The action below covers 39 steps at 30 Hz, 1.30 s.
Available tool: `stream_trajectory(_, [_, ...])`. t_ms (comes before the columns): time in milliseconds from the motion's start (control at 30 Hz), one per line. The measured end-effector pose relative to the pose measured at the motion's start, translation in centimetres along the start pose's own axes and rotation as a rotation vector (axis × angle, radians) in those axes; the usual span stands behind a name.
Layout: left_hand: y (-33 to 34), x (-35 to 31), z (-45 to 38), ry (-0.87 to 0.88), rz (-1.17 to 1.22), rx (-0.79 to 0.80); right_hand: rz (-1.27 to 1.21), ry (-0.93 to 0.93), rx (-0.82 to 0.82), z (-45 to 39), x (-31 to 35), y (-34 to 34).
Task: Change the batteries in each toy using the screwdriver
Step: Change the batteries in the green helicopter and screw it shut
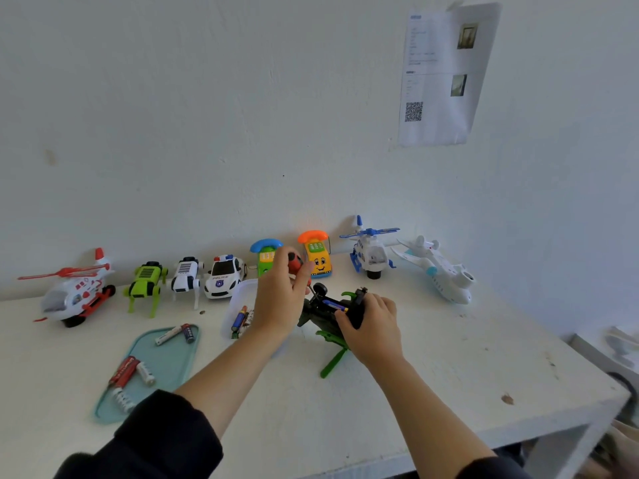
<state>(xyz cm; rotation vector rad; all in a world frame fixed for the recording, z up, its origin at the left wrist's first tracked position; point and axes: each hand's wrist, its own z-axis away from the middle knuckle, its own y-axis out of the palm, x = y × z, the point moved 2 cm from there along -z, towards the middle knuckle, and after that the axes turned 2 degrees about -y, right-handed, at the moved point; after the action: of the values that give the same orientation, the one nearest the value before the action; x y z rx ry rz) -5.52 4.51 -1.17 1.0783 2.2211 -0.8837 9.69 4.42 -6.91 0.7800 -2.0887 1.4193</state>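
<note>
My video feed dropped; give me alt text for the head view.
The left hand grips a red-handled screwdriver over a dark green toy that the right hand holds on the white table, a battery showing inside. More toys line the wall.

Three toy helicopters (74, 292), two robot dogs (145, 281), two toy phones (316, 252), one police car (223, 276), one toy plane (439, 271), two trays (166, 361) and one screwdriver (299, 267) are counted.

White table (432, 385) set against a pale wall (207, 115), printed sheet with a QR code (444, 76) taped up at the right, small brown crumb (507, 398) near the table's right edge
</note>
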Motion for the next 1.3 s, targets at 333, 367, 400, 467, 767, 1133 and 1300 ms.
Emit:
stream_trajectory(333, [-0.2,-0.6,-0.7,0.183,0.019,-0.132,0.046,0.002,0.019,-0.1,0.3,0.4])
stream_trajectory(367, [-0.1,-0.4,-0.7,0.209,-0.007,-0.123,0.047,0.002,0.019,-0.1,0.4,0.5])
stream_trajectory(400, [0.0,-0.3,-0.6,0.227,-0.030,-0.120,0.050,0.003,0.019,-0.1,0.4,0.6])
stream_trajectory(467, [0.2,0.1,-0.4,0.237,-0.068,-0.123,0.051,0.007,0.025,-0.1,0.4,0.6])
stream_trajectory(767, [0.3,2.1,-0.1,0.099,-0.023,-0.171,0.055,-0.001,0.018,-0.1,0.3,0.5])
stream_trajectory(1133, [0.6,0.3,-0.1,0.315,-0.098,-0.142,0.049,0.005,0.006,-0.3,0.3,0.5])
stream_trajectory(1300, [0.8,0.9,-0.5,0.139,-0.029,-0.164,0.038,-0.003,-0.003,-0.2,0.3,0.5])
